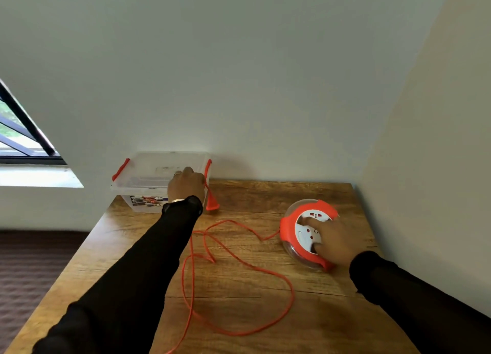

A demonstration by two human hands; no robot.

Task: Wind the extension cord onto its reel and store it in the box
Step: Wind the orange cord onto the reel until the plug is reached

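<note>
Orange cord is sprawled all over the wooden table in big loose loops, one end running off the near edge and the other leading into the reel on the right side of the tabletop. So basically the cord is off the reel and nothing is in the box. The reel is lying flat, orange rim with a white socket face on top and a clear drum underneath. The right hand is planted on it, fingers spread across the white face and thumb hooked down at the near rim, so it's gripping the reel rather than just hovering. The left hand is stretched out to the clear plastic box at the far left corner of the table, against the wall; the box has its lid on with red latches at either side. That hand's fingers are curled round the cord up by the orange plug, which dangles just below the hand beside the box's right latch (can't really tell whether the knuckles touch the lid). Both arms are in black sleeves, and a window shows off to the left.
</note>
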